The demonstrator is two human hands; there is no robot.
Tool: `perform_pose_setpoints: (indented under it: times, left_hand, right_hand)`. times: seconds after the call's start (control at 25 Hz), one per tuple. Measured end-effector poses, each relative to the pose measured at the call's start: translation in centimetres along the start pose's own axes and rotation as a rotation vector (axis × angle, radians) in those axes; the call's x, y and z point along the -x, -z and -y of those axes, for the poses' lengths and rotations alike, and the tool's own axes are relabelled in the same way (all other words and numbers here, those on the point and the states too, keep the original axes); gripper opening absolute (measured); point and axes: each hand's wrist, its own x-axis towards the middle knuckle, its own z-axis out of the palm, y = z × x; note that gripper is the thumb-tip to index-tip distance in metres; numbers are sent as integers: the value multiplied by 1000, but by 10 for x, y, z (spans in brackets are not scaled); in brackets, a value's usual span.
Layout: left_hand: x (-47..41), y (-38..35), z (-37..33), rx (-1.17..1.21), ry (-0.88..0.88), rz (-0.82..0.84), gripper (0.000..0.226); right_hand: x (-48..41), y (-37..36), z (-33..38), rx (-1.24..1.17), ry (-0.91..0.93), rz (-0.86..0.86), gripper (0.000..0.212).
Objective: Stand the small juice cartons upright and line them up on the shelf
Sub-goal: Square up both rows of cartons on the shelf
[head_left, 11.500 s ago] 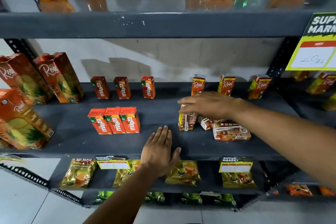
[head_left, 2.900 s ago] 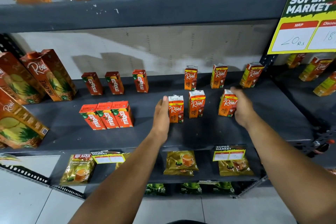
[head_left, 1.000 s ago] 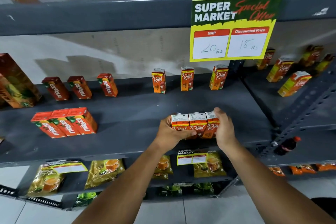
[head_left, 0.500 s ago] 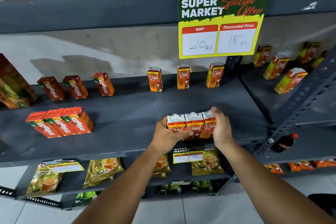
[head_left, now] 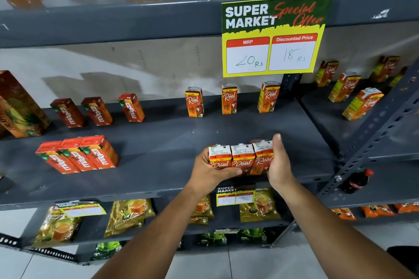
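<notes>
Three small Real juice cartons (head_left: 241, 159) are stood upright in a tight row near the front edge of the grey shelf (head_left: 158, 161), toward its right end, sides touching. They're sandwiched between both hands: the left hand (head_left: 209, 171) is wrapped round the left-most carton with the thumb laid across the front, and the right hand (head_left: 280, 165) is pressed flat against the right-most one, fingers up along its side. So the whole trio is gripped as one block, not carton by carton.

The step looks to be the final squaring-up of the row. It's probably best done with even pressure from both ends, so the middle carton isn't popped forward, and with the bases kept flat on the shelf while the block is nudged parallel to the front edge. Fronts should be left facing out.

Three more Real cartons (head_left: 229, 99) are already spaced out upright along the back edge, so that line can be used as a guide. The Maaza packs (head_left: 78, 156) further left on the shelf are well apart and shouldn't get bumped. Once the row is square, the hands should be eased off slowly so nothing gets tipped.
</notes>
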Motion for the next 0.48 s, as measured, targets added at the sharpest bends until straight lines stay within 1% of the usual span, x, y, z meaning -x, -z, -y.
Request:
perform_pose_setpoints:
  times: [0.08,0.16,0.2,0.24,0.36,0.4,0.44,0.48]
  left_hand:
    - [3,2,1,13,-20,19,78]
    - [8,5,0,6,-66,30,97]
    - [11,7,-2,9,-94,13,103]
    - [15,11,-4,20,-124,-23,100]
    - [34,37,-10,-10,-235,-208,72]
    - [46,50,-8,-10,-267,-269,67]
    - [61,67,-2,-9,-309,-329,62]
    - [81,87,3,3,-349,-394,55]
  right_hand:
    - [3,1,1,-57,47,25,87]
    - [6,4,3,-139,109,-25,88]
    - [8,8,4,-167,143,-69,89]
    - [12,14,5,-183,175,-119,85]
    - [42,30,-7,-137,224,-289,46]
    - [57,32,-15,-70,240,-298,42]
    - [74,29,-26,15,261,-254,41]
    - [89,19,-38,96,271,-153,41]
